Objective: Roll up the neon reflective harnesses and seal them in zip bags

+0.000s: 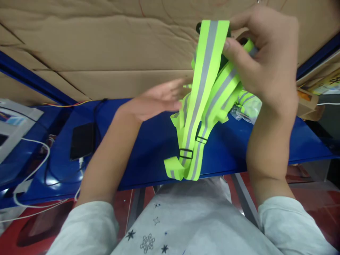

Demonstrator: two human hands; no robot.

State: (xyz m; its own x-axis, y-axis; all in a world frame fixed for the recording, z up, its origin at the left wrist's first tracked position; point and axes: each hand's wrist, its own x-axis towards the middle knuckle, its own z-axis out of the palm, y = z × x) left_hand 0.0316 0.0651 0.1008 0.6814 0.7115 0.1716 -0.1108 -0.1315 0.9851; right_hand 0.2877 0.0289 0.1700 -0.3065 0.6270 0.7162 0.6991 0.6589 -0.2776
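Observation:
A bundle of neon yellow reflective straps [204, 78] with grey stripes hangs from my right hand [265, 53]. The thumb and fingers of that hand pinch the straps near their top, beside a dark buckle piece. Two black slide adjusters [186, 153] show low on the straps, and the looped lower ends hang near the front edge of the blue table. My left hand [159, 101] is at the left side of the straps, fingers stretched out and apart from the thumb. Whether its fingertips touch the straps I cannot tell.
More yellow straps in clear plastic [249, 106] lie behind my right forearm. A black phone [82, 141] with a white cable rests on the blue table [148, 148] at left, near a white device [18, 122]. Cardboard [119, 46] covers the back; an open carton [306, 102] stands at right.

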